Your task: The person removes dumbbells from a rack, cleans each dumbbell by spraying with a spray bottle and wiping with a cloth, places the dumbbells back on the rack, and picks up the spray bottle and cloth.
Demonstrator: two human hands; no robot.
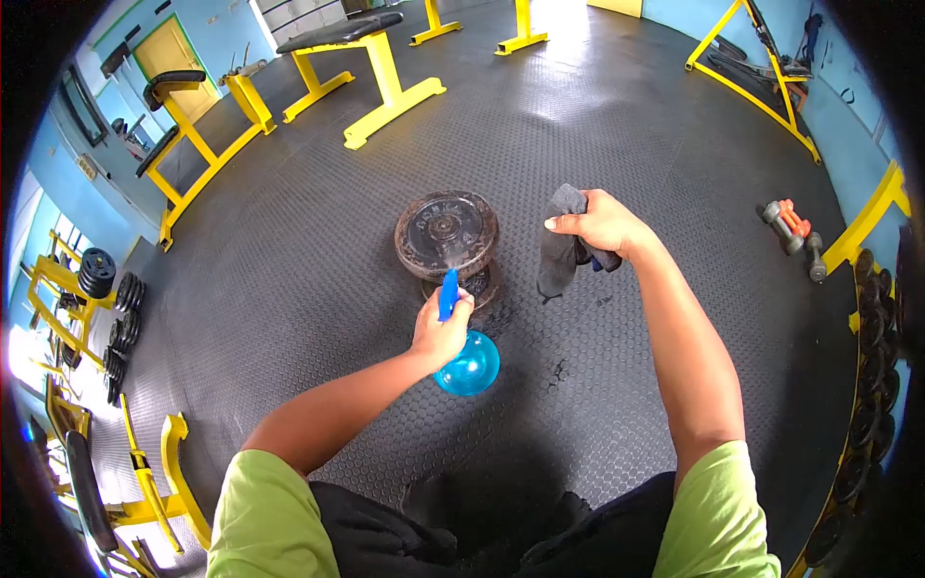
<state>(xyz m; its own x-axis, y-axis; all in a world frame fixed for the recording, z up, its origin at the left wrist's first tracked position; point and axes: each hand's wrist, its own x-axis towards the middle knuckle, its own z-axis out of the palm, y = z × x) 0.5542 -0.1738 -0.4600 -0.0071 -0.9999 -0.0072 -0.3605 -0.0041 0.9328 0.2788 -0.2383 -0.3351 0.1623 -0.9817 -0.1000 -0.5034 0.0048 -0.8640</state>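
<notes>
My left hand is wrapped round the neck of a spray bottle with a blue head and a clear blue round body. A faint mist shows between its nozzle and a worn, rusty-edged weight plate. That plate rests on top of another round weight, which is partly hidden by the plate and my hand. To the right, my right hand grips a dark grey cloth that hangs down above the floor, apart from the plates.
Black textured rubber mat covers the floor, with wet marks near the plates. Dumbbells lie at the right. Yellow benches stand ahead, a plate rack at left, and a dumbbell rack along the right wall.
</notes>
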